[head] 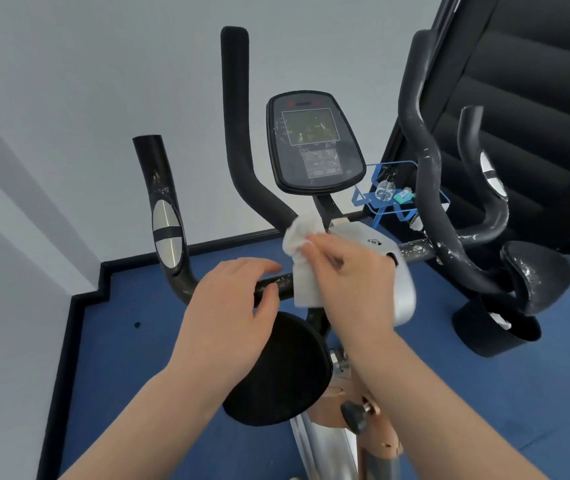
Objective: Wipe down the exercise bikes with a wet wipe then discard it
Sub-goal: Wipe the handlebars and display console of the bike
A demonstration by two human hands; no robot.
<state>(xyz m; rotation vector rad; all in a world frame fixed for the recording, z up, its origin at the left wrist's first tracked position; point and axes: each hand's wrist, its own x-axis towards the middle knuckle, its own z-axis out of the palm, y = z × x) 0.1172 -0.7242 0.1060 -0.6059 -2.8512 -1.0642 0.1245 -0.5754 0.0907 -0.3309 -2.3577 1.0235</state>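
Observation:
An exercise bike stands before me, with a black console (314, 143), black handlebars (238, 133) and a horizontal crossbar (276, 284) flecked with white residue. My right hand (349, 271) pinches a white wet wipe (302, 258) that hangs down over the middle of the crossbar, just below the console stem. My left hand (231, 313) hovers over the left part of the crossbar with relaxed, slightly curled fingers, holding nothing. A round black pad (276, 372) sits below both hands.
A blue wire rack (401, 199) holding a clear spray bottle (385, 188) and a teal packet stands behind the bike. A black bin (495, 330) sits on the blue floor at right, under the right handlebar (429, 188). White walls close in at left.

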